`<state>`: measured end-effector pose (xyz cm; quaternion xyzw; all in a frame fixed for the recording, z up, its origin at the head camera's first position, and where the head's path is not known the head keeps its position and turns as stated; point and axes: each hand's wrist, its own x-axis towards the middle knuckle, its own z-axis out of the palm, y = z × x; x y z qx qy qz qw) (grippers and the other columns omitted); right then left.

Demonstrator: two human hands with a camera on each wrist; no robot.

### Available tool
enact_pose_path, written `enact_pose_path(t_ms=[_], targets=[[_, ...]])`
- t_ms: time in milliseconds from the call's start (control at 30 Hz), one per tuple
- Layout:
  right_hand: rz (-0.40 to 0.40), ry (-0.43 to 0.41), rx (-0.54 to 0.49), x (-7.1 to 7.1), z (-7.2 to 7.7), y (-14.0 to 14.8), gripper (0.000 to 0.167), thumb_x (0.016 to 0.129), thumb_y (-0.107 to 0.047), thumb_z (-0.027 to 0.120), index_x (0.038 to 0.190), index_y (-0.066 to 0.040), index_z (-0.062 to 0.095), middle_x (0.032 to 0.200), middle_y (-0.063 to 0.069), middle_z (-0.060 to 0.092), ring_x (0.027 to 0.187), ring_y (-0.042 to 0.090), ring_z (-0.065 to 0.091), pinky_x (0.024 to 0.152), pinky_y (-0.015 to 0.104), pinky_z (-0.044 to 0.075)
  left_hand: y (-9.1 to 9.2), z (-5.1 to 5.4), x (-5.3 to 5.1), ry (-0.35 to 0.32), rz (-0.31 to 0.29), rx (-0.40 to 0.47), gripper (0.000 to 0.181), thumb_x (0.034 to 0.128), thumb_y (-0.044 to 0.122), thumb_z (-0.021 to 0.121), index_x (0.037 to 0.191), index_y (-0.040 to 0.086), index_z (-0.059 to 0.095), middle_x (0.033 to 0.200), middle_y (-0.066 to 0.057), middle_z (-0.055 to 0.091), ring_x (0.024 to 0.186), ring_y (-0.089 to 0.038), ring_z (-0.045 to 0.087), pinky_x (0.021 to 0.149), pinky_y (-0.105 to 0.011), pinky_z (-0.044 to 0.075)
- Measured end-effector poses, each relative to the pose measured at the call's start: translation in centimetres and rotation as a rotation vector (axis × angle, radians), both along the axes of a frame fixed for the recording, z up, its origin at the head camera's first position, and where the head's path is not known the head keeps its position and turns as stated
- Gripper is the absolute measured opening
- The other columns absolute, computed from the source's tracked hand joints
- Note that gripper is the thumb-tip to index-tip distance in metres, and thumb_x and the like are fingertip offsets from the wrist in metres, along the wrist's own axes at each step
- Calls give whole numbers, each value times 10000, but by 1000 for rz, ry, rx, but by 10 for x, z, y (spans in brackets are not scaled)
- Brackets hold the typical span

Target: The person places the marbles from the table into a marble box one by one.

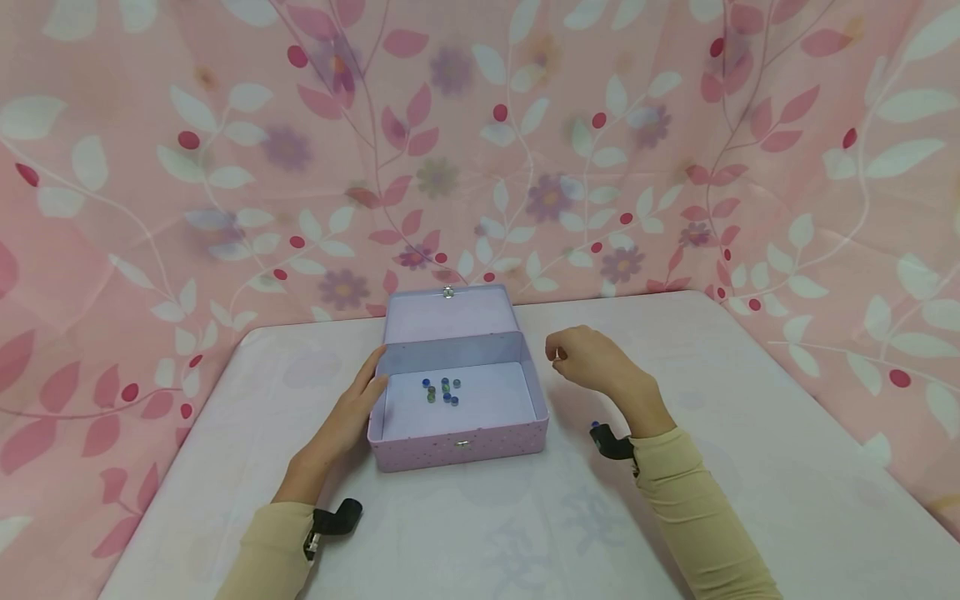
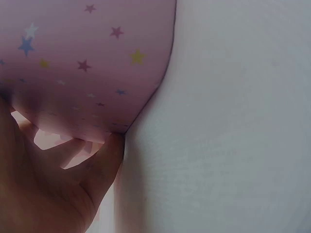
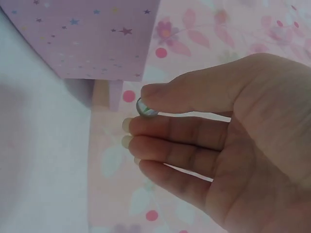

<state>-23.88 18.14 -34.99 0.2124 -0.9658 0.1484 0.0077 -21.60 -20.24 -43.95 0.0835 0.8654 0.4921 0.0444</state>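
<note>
A lilac tin box with printed stars stands on the table, its lid tipped back. Several small blue and green marbles lie on its floor. My left hand rests against the box's left side, fingers fairly straight and thumb at the rim; part of the fingers is hidden. To the right of the box, my right hand is raised above the table. It pinches a clear glass marble with a green streak between thumb and forefinger, the other fingers lying alongside.
A white cloth with faint patterns covers the table. Pink floral fabric hangs behind and at both sides. A black wrist camera sits on the left sleeve, and another black camera on the right. A small blue spot shows beside the right one.
</note>
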Motion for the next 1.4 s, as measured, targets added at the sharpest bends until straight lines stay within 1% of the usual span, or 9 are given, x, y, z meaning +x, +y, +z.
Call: enact_pose_path(t_ms=[200,300,367,500,633,767,1133,1300,1400], targets=[[29,16,-35,2,4,-7,105,885,-77,648,963,-113,709,815,19,641,749,175,570,688,326,500,-1,-1,0,-1,2,-6,599,1035,589,285,1571,469,47,1691,72,38,1570,-315,43,1195,-695,66],[41,27,-47,2,5,-11,109,883,-73,651,967,-107,712,795,11,630,741,171,560,686,317,492,-1,2,1,-9,-2,0,600,1042,570,291,1577,454,45,1692,61,36,1569,-318,40,1197,-692,65],[53,40,-57,2,5,-14,119,880,-64,649,972,-97,717,783,10,620,735,169,550,682,312,483,0,7,3,-19,-7,12,590,1053,534,300,1580,443,50,1694,40,34,1568,-325,35,1200,-688,58],[85,71,-76,3,4,-22,131,879,-45,635,965,-93,721,781,8,607,743,168,536,680,304,468,4,24,12,-35,-18,29,586,1071,458,310,1594,386,57,1696,-18,32,1564,-352,30,1201,-685,55],[116,78,-85,3,1,-30,121,897,-46,629,963,-95,717,793,-2,609,751,157,532,681,292,469,8,35,20,-42,-23,20,588,1075,447,294,1602,353,50,1696,-38,31,1563,-358,35,1201,-684,68],[143,92,-65,3,-2,-37,95,906,-59,650,968,-89,715,805,-4,627,748,147,539,693,291,487,9,37,22,-45,-22,18,588,1074,452,291,1601,355,48,1696,-30,30,1564,-352,36,1202,-683,68],[176,154,-29,5,-9,-47,67,892,-60,692,935,-105,718,855,-5,674,797,143,570,746,308,526,10,37,21,-51,-25,18,590,1073,462,288,1600,363,43,1696,-24,27,1564,-356,34,1194,-695,68],[222,130,18,7,-14,-57,52,899,-81,696,938,-110,714,886,-1,691,810,141,589,766,312,546,11,37,21,-51,-20,10,591,1074,462,282,1601,357,38,1697,-22,22,1563,-357,32,1193,-697,69],[232,94,28,8,-19,-62,62,907,-80,683,950,-105,720,919,-4,707,823,135,608,784,315,556,12,38,22,-53,-19,6,592,1075,459,280,1602,353,34,1697,-26,18,1563,-360,30,1190,-700,70]])
